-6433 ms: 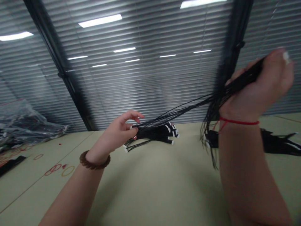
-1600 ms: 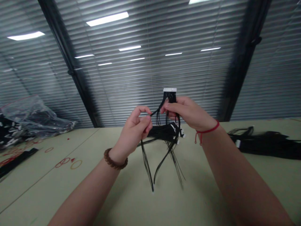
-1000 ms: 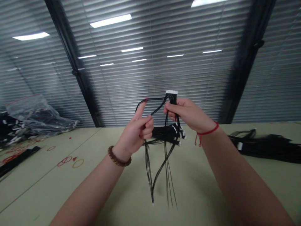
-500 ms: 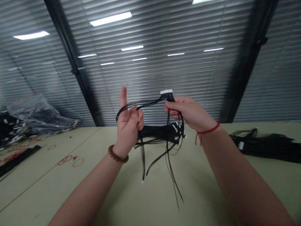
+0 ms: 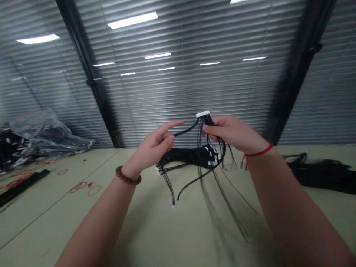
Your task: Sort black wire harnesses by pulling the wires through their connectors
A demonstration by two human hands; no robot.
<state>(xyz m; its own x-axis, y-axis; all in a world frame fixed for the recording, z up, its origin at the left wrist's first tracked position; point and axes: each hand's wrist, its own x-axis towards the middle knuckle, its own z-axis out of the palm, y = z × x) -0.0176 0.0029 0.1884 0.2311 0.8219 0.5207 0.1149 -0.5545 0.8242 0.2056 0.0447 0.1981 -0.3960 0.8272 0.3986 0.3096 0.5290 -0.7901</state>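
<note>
A black wire harness (image 5: 204,174) hangs in the air between my hands, its white connector (image 5: 203,114) at the top. My right hand (image 5: 222,129) pinches the wires just below that connector. One black strand runs left into the closed fingers of my left hand (image 5: 158,142), whose index finger points out to the right. Loose wires dangle below, some blurred by motion. Behind them a bundle of similar black harnesses (image 5: 186,157) with white connectors lies on the table.
At the left, a clear plastic bag (image 5: 52,135) holds black and white parts. Red and yellow rubber bands (image 5: 94,190) lie on the pale green table (image 5: 91,222). Another black wire bundle (image 5: 325,174) lies at the right, and a blind-covered glass wall (image 5: 178,89) rises behind.
My left hand has tilted right, its index finger dropping from upright to level. The wires looped over that finger have come off and now hang and swing below the connector.
</note>
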